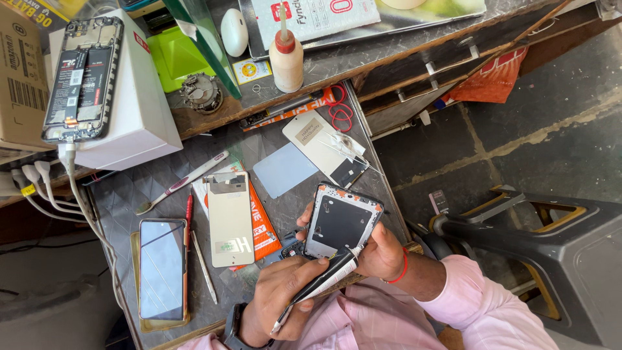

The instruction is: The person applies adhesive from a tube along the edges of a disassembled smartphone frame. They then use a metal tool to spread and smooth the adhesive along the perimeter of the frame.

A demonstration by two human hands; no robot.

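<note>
— Phone frame, the grey rectangular shell with an orange-edged rim (339, 220): where is it?

— Raised just above the near edge of the dark patterned worktop (123, 194), gripped by the right hand (382, 254), fingers closed around its lower corner.

— And the left hand (282, 299)?

— Pinched around a black-and-white squeeze tube (319, 283), nozzle touching the frame's bottom edge. By my judgement gluing has only begun; no screen sits in the frame.

— Around it?

— A loose silver display panel (230, 219) lies flat nearby, a dark intact phone (162, 268) farther left, a toothbrush (181, 183) behind. Beyond the bench: cracked grey floor, a black plastic stool (551, 246).
</note>
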